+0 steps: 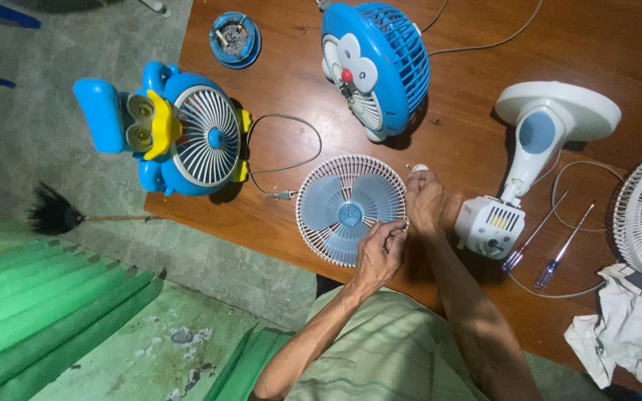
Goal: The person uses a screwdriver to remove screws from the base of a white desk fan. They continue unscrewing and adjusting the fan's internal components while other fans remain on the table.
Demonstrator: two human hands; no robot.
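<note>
Spreading across the frame, the brown wooden table (484, 96) carries the round white plastic fan head with pale blue blades (345, 209), near its six o'clock edge. It looks light, its thin grille ribs bendable; the rim seems the safest hold. At its three o'clock, the right hand (426, 202) and left hand (379, 251) pinch that rim.

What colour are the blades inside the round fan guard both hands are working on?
Pale translucent blue with a darker blue hub, behind the white fan guard, seen in the head view.
</note>
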